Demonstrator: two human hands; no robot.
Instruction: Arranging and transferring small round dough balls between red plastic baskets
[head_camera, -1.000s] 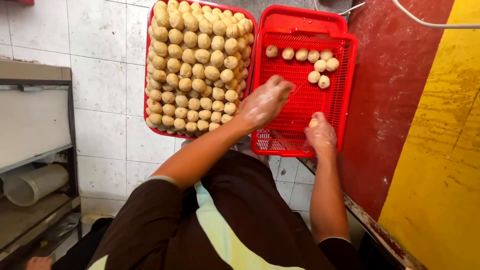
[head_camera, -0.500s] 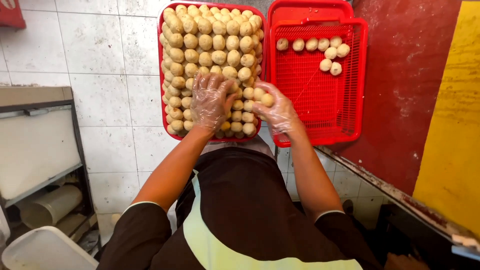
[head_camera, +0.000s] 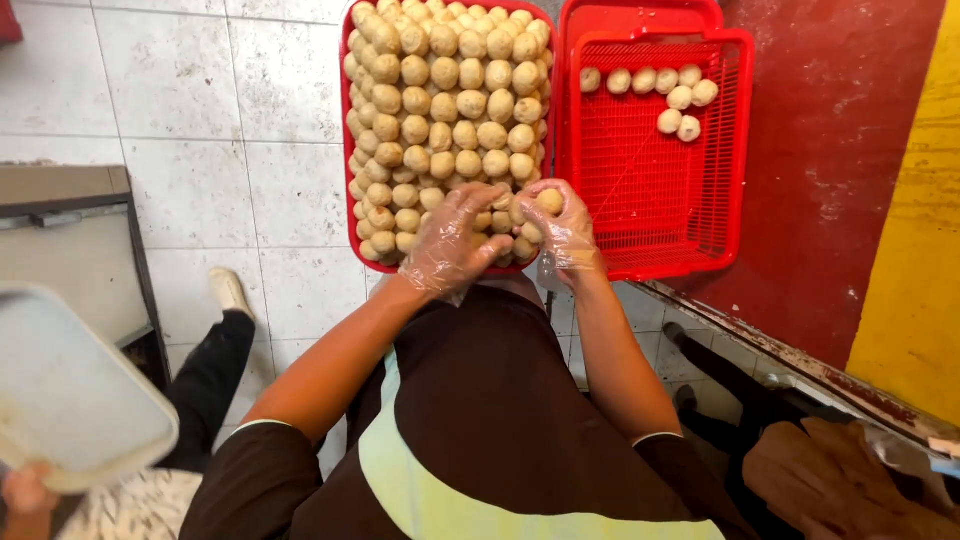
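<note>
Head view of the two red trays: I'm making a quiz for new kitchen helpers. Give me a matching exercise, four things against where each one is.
Things:
1. left hand
2. full tray
3. mesh basket
4. white tub

Places:
A. right of the full tray, holding a few dough balls
B. lower left corner, held by another person
C. gloved, on the near balls of the full tray
D. upper middle, packed with balls

Pairs: 1-C, 2-D, 3-A, 4-B
</note>
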